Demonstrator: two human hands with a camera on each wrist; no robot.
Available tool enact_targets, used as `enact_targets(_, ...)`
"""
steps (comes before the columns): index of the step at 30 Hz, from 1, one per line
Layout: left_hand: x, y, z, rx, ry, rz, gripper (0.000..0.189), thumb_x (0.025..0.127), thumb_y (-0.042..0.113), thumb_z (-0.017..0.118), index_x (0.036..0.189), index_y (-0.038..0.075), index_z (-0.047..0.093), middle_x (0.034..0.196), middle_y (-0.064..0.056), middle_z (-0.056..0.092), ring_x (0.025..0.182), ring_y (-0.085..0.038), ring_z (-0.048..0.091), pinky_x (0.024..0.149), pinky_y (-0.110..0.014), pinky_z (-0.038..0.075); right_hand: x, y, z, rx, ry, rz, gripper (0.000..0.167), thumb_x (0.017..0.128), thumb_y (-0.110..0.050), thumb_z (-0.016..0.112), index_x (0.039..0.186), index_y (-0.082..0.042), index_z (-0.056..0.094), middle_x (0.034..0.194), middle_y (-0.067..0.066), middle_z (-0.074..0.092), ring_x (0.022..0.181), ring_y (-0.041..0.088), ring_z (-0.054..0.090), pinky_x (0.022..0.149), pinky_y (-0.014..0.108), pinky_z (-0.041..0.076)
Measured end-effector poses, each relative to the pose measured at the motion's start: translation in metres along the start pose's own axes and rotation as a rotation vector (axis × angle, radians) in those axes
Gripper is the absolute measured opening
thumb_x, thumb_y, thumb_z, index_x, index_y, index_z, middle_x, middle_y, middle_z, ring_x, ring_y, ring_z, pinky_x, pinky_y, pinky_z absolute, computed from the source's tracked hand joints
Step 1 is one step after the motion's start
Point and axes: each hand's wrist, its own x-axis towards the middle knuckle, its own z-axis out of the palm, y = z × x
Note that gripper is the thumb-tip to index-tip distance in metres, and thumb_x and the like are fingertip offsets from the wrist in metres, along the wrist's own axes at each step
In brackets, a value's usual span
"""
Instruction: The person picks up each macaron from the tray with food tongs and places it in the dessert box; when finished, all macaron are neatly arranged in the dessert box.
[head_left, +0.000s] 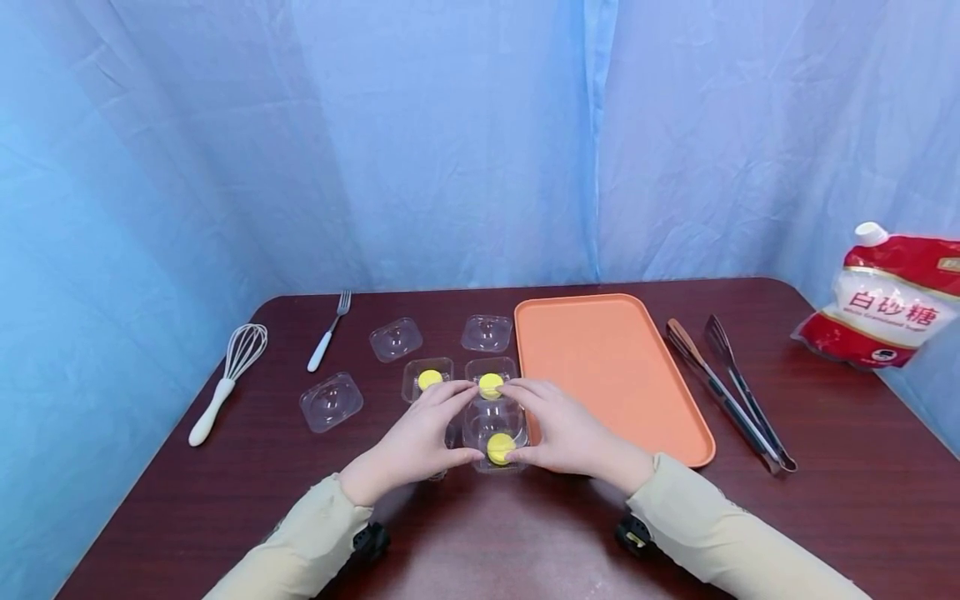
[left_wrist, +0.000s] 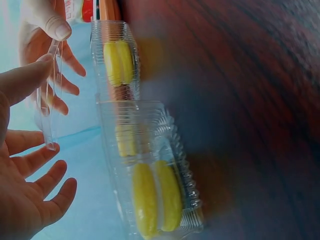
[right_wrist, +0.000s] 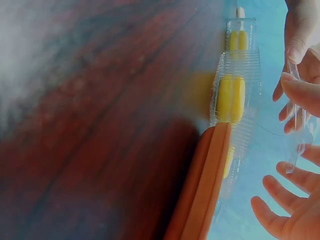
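My left hand (head_left: 427, 433) and right hand (head_left: 561, 432) pinch opposite edges of a clear plastic lid (left_wrist: 46, 120), thumbs on the near side and fingers on the far side. In the wrist views the lid is apart from the boxes, held above them. Below it stands a clear plastic box (head_left: 491, 469) with a yellow macaron (head_left: 500, 448) inside. Just behind are two more clear boxes with yellow macarons (head_left: 431, 380) (head_left: 491, 386). Another clear box, beside the near one, is mostly hidden by my left hand.
Three loose clear lids (head_left: 332, 402) (head_left: 397, 340) (head_left: 487, 333) lie left and behind. An orange tray (head_left: 607, 375) lies to the right, close to the boxes. Further out are tongs (head_left: 731, 396), a sugar bag (head_left: 885, 308), a fork (head_left: 330, 333) and a whisk (head_left: 228, 375).
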Motion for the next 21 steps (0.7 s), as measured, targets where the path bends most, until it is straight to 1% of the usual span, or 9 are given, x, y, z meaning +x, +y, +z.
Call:
enact_targets(6, 0.0018, 0.0004, 0.0026, -0.001, -0.071, -0.026, 0.076, 0.072, 0.032, 0.082, 0.132, -0.002, 0.052, 0.13, -0.014, 0.053, 0.12, -0.029, 0.051, 0.101, -0.046, 0.042, 0.0004, 0.0008, 0.0003, 0.025, -0.076, 0.001, 0.078, 0.071, -0.035, 0.082, 0.135, -0.005, 0.049, 0.131, 0.013, 0.053, 0.121, 0.03, 0.049, 0.1, 0.048, 0.043)
enact_targets(9, 0.004, 0.0003, 0.0051, 0.002, -0.111, -0.044, 0.074, 0.073, 0.033, 0.081, 0.132, -0.002, 0.053, 0.128, -0.014, 0.054, 0.117, -0.028, 0.054, 0.099, -0.044, 0.044, 0.0007, 0.001, 0.0004, 0.022, -0.109, 0.007, 0.077, 0.072, -0.036, 0.081, 0.135, -0.005, 0.049, 0.131, 0.012, 0.053, 0.121, 0.03, 0.05, 0.1, 0.047, 0.042)
enact_targets(12, 0.006, -0.0001, 0.0076, 0.015, -0.141, -0.048, 0.073, 0.073, 0.035, 0.081, 0.13, -0.002, 0.054, 0.126, -0.014, 0.056, 0.115, -0.028, 0.056, 0.098, -0.043, 0.045, 0.0007, 0.0019, 0.0015, 0.02, -0.134, 0.007, 0.076, 0.072, -0.036, 0.081, 0.135, -0.006, 0.049, 0.13, 0.01, 0.055, 0.119, 0.028, 0.051, 0.099, 0.047, 0.043)
enact_targets(16, 0.0072, 0.0001, 0.0092, 0.04, -0.164, -0.041, 0.072, 0.073, 0.036, 0.08, 0.129, -0.001, 0.055, 0.124, -0.013, 0.057, 0.112, -0.028, 0.057, 0.097, -0.042, 0.046, 0.0005, 0.0035, 0.003, 0.011, -0.154, 0.009, 0.077, 0.072, -0.037, 0.08, 0.135, -0.008, 0.049, 0.129, 0.008, 0.055, 0.118, 0.027, 0.052, 0.098, 0.046, 0.044)
enact_targets(21, 0.0065, 0.0017, 0.0088, 0.046, -0.185, -0.04, 0.071, 0.074, 0.038, 0.08, 0.129, 0.0, 0.056, 0.124, -0.012, 0.058, 0.11, -0.028, 0.059, 0.094, -0.042, 0.048, -0.0004, 0.0047, 0.0037, -0.002, -0.172, 0.015, 0.078, 0.071, -0.039, 0.081, 0.135, -0.007, 0.05, 0.13, 0.01, 0.055, 0.119, 0.027, 0.051, 0.099, 0.047, 0.043)
